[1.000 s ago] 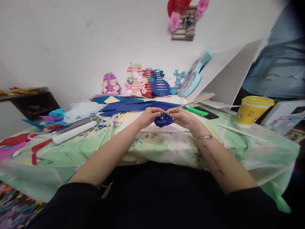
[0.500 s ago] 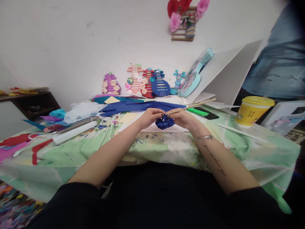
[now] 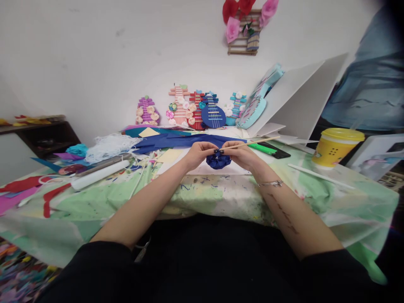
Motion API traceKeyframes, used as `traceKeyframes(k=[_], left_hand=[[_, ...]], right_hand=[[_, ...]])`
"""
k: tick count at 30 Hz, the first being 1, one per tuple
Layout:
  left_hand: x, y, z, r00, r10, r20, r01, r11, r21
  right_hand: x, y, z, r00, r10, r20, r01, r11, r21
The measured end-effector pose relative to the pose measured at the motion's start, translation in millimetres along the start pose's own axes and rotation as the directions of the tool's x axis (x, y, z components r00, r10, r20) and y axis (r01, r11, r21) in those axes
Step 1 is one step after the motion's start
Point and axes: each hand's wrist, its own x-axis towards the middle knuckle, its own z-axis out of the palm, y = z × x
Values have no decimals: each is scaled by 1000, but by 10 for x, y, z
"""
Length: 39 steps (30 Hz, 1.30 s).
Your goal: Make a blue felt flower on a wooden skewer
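Observation:
A dark blue paper flower [image 3: 218,161] is held up between both hands, over the front part of the table. Its near edge is pinched by the thumb and fingers of my left hand [image 3: 202,155]. From the other side my right hand [image 3: 239,155] grips the flower too, and a thin wooden stick [image 3: 257,142] lies across its fingers, pointing to the right. The fingers behind the flower are hidden. Beneath the hands lies a white sheet [image 3: 241,169], and behind them several long strips of blue paper [image 3: 176,142].
Small decorated paper lutes [image 3: 213,116] stand along the wall. On the right are a yellow cup [image 3: 337,147], a green cutter [image 3: 262,148] and a white stick [image 3: 320,176]. To the left lie a white roll [image 3: 100,174], white string [image 3: 110,147] and red scraps [image 3: 52,195].
The wooden stick's far end has dipped lower and a little to the left. The flower has turned slightly between my fingers; both hands stay nearly in place.

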Motion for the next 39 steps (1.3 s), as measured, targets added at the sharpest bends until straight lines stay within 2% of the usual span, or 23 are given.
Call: traceKeyframes(k=[4,11,19,29,34,39], left_hand=[[-3,7,4,1000,-2,4,2,1000,20],[4,-16,-6,1000,-12,-7,12,999,49],[-26,51,30,997,-76,-9,75,996,-39],[-28,60,13,994,-103,28,106,989,-99],[-9,26,-18,997,-70,24,72,994,-87],[8,-7,-27,999,-50,17,51,997,-51]], right_hand=[[13,-6,14,999,-14,-38,16,999,46],[28,3,13,995,-33,-90,33,999,-5],[24,1,18,990,-76,-121,78,997,7],[29,27,-40,987,-118,-107,115,993,-36],[26,28,-67,989,-140,-47,134,985,-111],[45,32,-66,983,-169,-70,156,974,-167]])
